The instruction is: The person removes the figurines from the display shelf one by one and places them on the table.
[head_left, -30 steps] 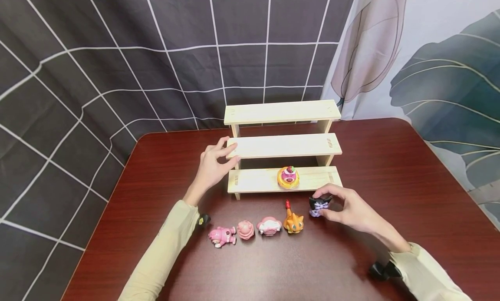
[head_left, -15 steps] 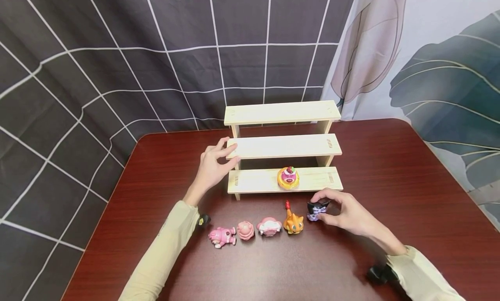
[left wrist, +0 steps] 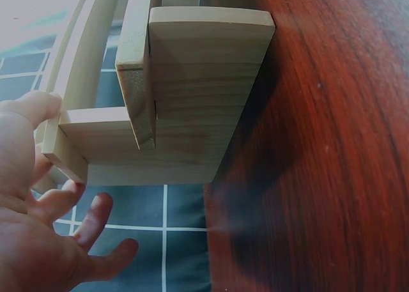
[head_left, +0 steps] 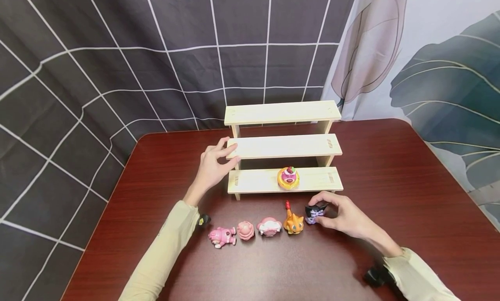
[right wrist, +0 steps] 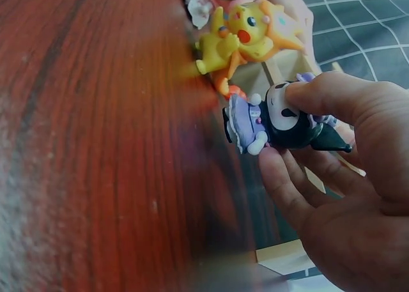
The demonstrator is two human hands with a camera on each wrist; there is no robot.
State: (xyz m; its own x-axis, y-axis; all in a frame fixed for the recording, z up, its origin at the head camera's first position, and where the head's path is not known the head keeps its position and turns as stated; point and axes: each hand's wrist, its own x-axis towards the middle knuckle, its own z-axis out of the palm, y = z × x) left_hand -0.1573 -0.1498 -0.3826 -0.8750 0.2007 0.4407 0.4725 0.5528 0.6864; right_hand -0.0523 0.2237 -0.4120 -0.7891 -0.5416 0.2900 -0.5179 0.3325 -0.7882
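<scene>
My right hand (head_left: pixel 349 216) pinches a small black-and-purple figurine (head_left: pixel 314 214) by its head, just right of an orange figurine (head_left: pixel 294 223) with a red-tipped tail. In the right wrist view the held figurine (right wrist: pixel 246 122) shows its purple dress and white face; I cannot tell whether its base touches the table. My left hand (head_left: pixel 211 166) grips the left end of the middle board of a three-tier wooden display stand (head_left: pixel 285 147). In the left wrist view, thumb and fingers lie about that board's end (left wrist: pixel 64 154), with the other fingers spread. A round yellow-and-pink figurine (head_left: pixel 288 178) sits on the lowest board.
To the left of the orange figurine, a pink-and-white figurine (head_left: pixel 269 226), a round pink one (head_left: pixel 245 230) and a pink bear-like one (head_left: pixel 222 237) lie in a row on the dark red table (head_left: pixel 273 275). Behind the stand hangs a dark grid-patterned curtain (head_left: pixel 187 66).
My right hand has brought the black-and-purple figurine slightly left and nearer to me, closer to the orange one. My left hand has stayed on the stand.
</scene>
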